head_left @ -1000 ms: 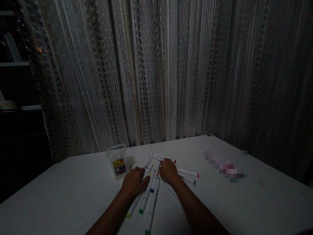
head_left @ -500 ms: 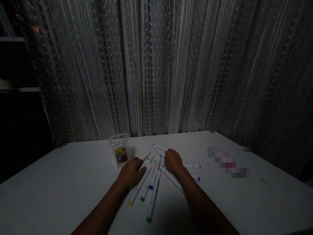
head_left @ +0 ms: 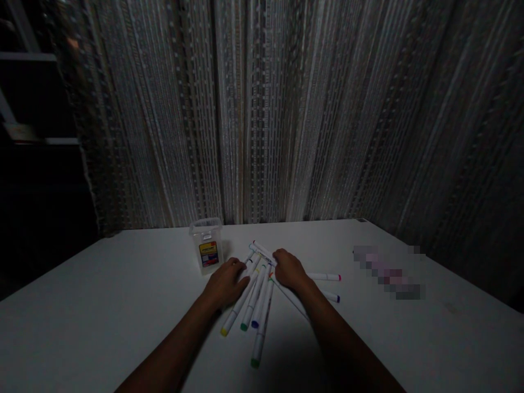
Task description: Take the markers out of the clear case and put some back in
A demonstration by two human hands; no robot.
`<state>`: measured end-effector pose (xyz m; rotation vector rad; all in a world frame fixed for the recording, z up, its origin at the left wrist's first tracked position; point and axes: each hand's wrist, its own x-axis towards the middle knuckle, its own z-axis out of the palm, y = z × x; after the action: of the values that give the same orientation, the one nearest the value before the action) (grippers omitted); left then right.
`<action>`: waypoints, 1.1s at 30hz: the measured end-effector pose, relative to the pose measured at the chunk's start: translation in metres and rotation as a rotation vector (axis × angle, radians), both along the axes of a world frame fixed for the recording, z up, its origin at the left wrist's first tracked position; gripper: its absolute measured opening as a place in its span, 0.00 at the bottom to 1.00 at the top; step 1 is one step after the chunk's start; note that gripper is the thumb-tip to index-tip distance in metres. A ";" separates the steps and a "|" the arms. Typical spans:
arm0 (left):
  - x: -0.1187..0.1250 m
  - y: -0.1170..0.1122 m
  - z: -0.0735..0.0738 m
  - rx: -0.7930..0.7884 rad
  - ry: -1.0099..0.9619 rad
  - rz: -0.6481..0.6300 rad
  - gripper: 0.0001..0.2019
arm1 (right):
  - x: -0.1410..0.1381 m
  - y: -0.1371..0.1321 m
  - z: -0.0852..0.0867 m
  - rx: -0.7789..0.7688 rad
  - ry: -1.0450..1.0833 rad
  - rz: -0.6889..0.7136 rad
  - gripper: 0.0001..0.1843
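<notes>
Several white marker pens (head_left: 254,303) with coloured caps lie fanned out on a white table (head_left: 102,305). My left hand (head_left: 226,282) rests palm down on the left side of the pile, fingers bent over the pens. My right hand (head_left: 290,269) lies on the right side of the pile, fingers curled loosely over the far ends. Two more pens (head_left: 325,277) stick out to the right of my right wrist. A clear plastic pen box (head_left: 207,244) with a yellow and red label stands upright just left of the pile.
A striped curtain (head_left: 262,120) hangs right behind the table's far edge. A blurred-out patch (head_left: 387,268) lies on the table at the right. Dark shelving (head_left: 28,136) shows at the far left. The room is dim.
Both hands have drawn the pens closer together into a tighter fan. The view has shifted slightly, so the table and box sit a little higher and further right.
</notes>
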<state>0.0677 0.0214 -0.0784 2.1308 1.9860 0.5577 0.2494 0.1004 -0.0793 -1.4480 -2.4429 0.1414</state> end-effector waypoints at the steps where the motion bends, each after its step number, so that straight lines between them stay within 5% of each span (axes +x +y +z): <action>1: 0.000 0.000 -0.001 0.001 -0.004 -0.002 0.18 | 0.000 0.000 0.000 -0.014 0.001 -0.008 0.16; 19: -0.004 0.005 -0.007 0.003 -0.008 -0.014 0.20 | -0.002 -0.005 0.007 -0.079 -0.052 -0.042 0.15; 33: -0.004 0.005 -0.007 0.028 -0.010 -0.050 0.18 | -0.003 -0.003 0.000 -0.086 0.008 0.063 0.16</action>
<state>0.0641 0.0262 -0.0857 2.1828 1.9253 0.5905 0.2466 0.0977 -0.0794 -1.4025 -2.5059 0.2689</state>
